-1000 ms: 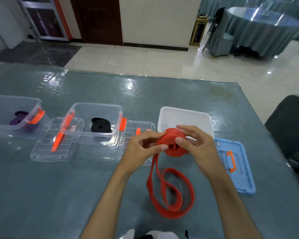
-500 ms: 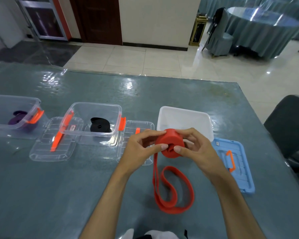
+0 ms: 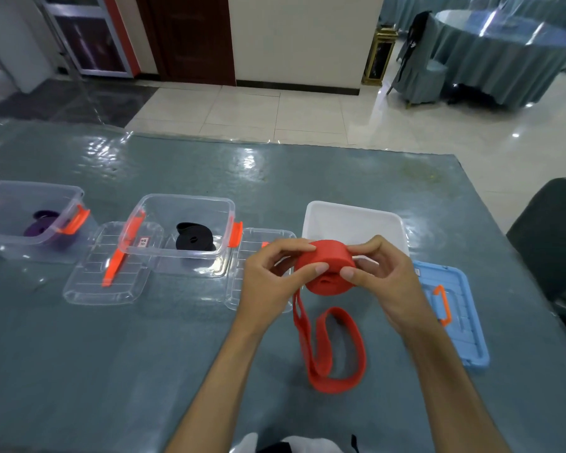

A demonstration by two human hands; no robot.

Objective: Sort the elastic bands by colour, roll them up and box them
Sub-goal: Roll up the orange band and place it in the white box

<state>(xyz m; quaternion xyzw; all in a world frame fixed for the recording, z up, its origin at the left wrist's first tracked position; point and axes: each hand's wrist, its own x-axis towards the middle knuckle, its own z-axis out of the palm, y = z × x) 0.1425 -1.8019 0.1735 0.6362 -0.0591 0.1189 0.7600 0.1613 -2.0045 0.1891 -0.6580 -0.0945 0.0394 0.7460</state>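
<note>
- Red band (image 3: 325, 271) is sitting as a thick, part-wound roll between both hands, lifted just above the table (image 3: 209, 354) in front of the white box (image 3: 353, 220).
- Left hand (image 3: 272, 276) is pinching the roll's near-left edge with thumb and fingertips; right hand (image 3: 386, 282) is gripping its right side, thumb pressing on the flat face.
- Unrolled tail (image 3: 335, 351) is hanging from the roll's left side down toward the person and lying on the table as a long loop, its long axis running near to far; feeding it in looks to be the next move, and the left hand is nearer to where it leaves the roll.
- Band material is looking like flat, matte, rubbery strap, likely springy enough to unwind if let go.
- Black band (image 3: 195, 238) is lying rolled in a clear box (image 3: 180, 204) with orange latches; purple band (image 3: 41, 222) is lying in another clear box (image 3: 30, 188) at far left.
- Clear lids (image 3: 108, 286) are lying flat beside those boxes, and a blue lid (image 3: 455, 308) is lying right of the white box.
- White box is looking smooth, opaque and hard-sided, with nothing visible inside.
</note>
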